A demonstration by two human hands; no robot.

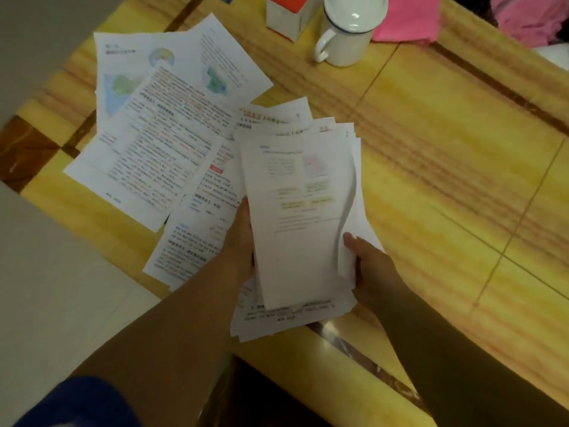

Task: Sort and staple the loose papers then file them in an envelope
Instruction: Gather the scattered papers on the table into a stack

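Observation:
A stack of printed papers (pixel 295 217) is held above the yellow table (pixel 446 180) near its front edge. My left hand (pixel 241 241) grips the stack's left side, its fingers hidden under the sheets. My right hand (pixel 369 266) holds the right side, thumb on top of a curled sheet. More loose papers (pixel 160 143) lie fanned on the table to the left, some with coloured maps, some with dense text. No stapler or envelope is in view.
A white enamel mug with a lid (pixel 348 29) stands at the back, beside a white and red box (pixel 289 13). A pink cloth (pixel 409 16) lies behind the mug. The table's left edge drops to a pale floor (pixel 46 272).

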